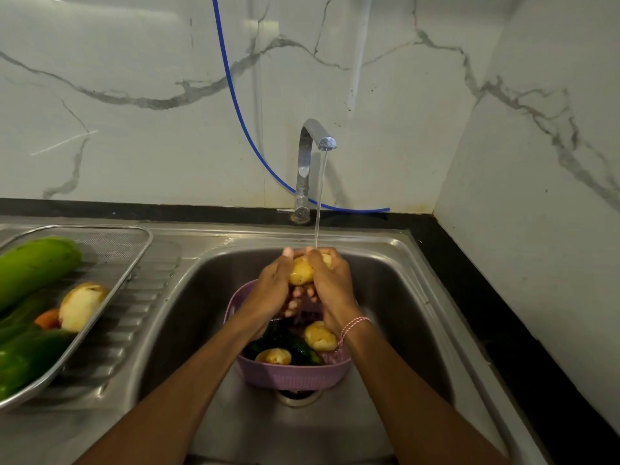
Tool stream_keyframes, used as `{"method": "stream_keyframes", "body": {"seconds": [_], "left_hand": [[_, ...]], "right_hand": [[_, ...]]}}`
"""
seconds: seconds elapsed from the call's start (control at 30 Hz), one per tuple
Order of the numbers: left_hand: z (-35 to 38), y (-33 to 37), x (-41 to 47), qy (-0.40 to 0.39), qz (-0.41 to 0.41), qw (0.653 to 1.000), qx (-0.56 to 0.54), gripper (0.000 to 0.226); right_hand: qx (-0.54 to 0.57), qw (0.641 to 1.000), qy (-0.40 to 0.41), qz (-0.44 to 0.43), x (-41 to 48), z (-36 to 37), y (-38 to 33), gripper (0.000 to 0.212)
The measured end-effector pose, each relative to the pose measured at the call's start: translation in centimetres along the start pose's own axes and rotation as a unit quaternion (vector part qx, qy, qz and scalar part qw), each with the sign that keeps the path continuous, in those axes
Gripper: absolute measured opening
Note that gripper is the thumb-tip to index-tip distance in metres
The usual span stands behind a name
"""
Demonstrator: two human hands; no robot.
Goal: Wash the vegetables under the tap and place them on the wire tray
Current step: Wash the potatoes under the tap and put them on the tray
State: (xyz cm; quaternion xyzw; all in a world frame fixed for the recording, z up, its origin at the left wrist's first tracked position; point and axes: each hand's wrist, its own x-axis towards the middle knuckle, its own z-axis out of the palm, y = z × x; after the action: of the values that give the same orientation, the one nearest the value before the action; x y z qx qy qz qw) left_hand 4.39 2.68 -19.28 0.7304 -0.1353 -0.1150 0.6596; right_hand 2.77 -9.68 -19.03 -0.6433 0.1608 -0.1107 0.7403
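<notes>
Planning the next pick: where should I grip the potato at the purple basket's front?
I'd grip the front potato across its exposed rounded top, coming down from above; the purple basket and dark green vegetables hem its sides.

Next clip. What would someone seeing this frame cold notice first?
The eye goes first to the left hand and right hand, wrapped around a yellow potato under the running tap, above the middle of the sink. Below them in the sink sits a purple basket holding two more potatoes. At far left, big green vegetables lie on the wire tray.
</notes>
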Motion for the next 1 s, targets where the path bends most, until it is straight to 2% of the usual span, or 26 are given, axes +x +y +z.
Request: {"method": "stream_keyframes", "body": {"seconds": [0.07, 0.1, 0.23, 0.33, 0.4, 0.47, 0.53, 0.63, 0.7, 0.77, 0.87, 0.93, 1.0], "left_hand": [[0.6, -0.2, 0.1, -0.014, -0.001, 1.0, 0.005, 0.038], [1.0, -0.1, 0.1, -0.015, -0.003, 1.0, 0.002, 0.032], [0.9, 0.6, -0.4, -0.009, 0.029, 0.999, 0.018, 0.028], [0.1, 0.5, -0.1, 0.035, 0.017, 0.999, 0.009, 0.03], [0.1, 0.5, 0.1, 0.052, 0.016, 0.998, 0.012, 0.031], [0.4, 0.7, 0.0, 0.047, 0.029, 0.998, 0.02, 0.033], [0.6, 1.3, -0.5, 0.043, 0.024, 0.999, 0.01, 0.033], [0.7, 1.1, -0.5, -0.007, -0.014, 0.999, -0.037, 0.033], [1.0, 1.0, -0.7, -0.047, -0.028, 0.997, -0.046, 0.033], [1.4, 0.8, -0.6, -0.077, -0.05, 0.994, -0.066, 0.035], [1.6, 0.5, -0.6, -0.111, -0.071, 0.989, -0.073, 0.046], [1.4, -0.1, -0.4, -0.11, -0.056, 0.992, -0.027, 0.068], [1.2, 0.0, -0.6, -0.069, -0.021, 0.997, 0.024, 0.087]], "right_hand": [[0.034, 0.996, 0.052, 0.057, 0.4, -0.6, 0.0, 0.034], [0.063, 0.994, 0.045, 0.08, 0.5, -1.1, -0.1, 0.039], [0.103, 0.985, -0.076, 0.113, 0.3, -2.7, -0.9, 0.05], [0.099, 0.979, -0.144, 0.107, 0.4, -3.6, -1.5, 0.059], [0.066, 0.979, -0.172, 0.089, 0.2, -3.5, -1.5, 0.058], [0.021, 0.98, -0.191, 0.057, -0.1, -2.7, -1.2, 0.047], [-0.016, 0.987, -0.157, 0.041, -0.1, -1.6, -0.9, 0.035], [-0.089, 0.995, -0.042, 0.007, -0.1, -0.6, -1.0, 0.029], [-0.133, 0.991, 0.025, -0.018, 0.1, -0.8, -0.9, 0.039], [-0.154, 0.987, 0.053, -0.003, 0.5, -1.0, -0.4, 0.054], [-0.115, 0.989, 0.042, 0.079, 1.5, -0.9, 0.6, 0.067], [-0.032, 0.991, 0.011, 0.129, 1.3, -0.4, 1.0, 0.058], [0.045, 0.986, -0.038, 0.153, 1.2, -0.2, 0.9, 0.045]]}}
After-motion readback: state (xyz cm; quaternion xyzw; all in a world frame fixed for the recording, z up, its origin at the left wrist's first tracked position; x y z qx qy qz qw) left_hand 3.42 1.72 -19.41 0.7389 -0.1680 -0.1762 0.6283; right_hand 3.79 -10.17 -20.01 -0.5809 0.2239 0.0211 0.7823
